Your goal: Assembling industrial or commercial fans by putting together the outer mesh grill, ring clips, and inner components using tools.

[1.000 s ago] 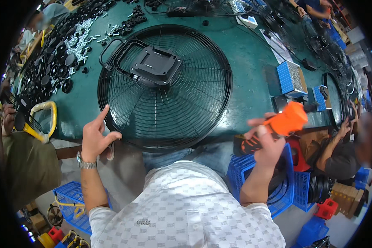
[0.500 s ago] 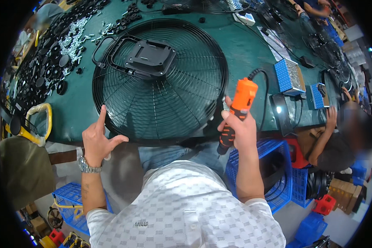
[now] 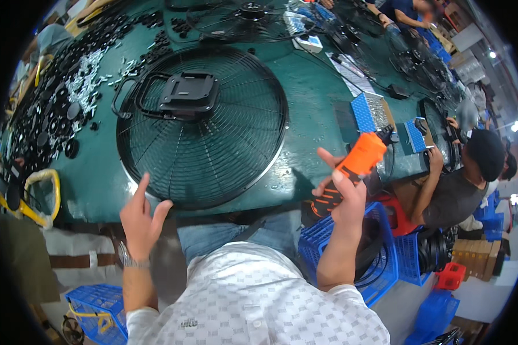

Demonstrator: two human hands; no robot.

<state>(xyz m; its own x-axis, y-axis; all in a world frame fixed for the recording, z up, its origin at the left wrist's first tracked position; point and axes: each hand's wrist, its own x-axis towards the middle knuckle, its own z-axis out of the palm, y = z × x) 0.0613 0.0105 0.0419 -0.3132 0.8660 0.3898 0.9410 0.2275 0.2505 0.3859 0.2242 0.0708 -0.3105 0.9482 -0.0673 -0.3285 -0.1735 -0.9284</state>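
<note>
My right hand (image 3: 348, 198) grips an orange and black electric screwdriver (image 3: 364, 155), its cord end tipped up to the right. Some fingers of that hand stick out. Before me on the table lies a round black wire fan guard (image 3: 230, 149), with a square black motor box (image 3: 189, 93) and a curved black handle on top. My left hand (image 3: 141, 224), thumb and index finger stretched apart, is at the guard's near left rim and holds nothing. Whether its fingertip touches the rim I cannot tell.
Black round parts (image 3: 54, 118) and silver screws (image 3: 83, 83) are heaped at the left. At the right stand a blue box of small metal parts (image 3: 371, 112) and a smaller blue box (image 3: 415, 135). A co-worker (image 3: 457, 184) sits beyond. Blue crates (image 3: 388, 259) stand below the table edge.
The view has shifted. My right hand has moved right with the screwdriver, away from the guard's rim, and the tool leans further right. My left hand stays by the near left rim.
</note>
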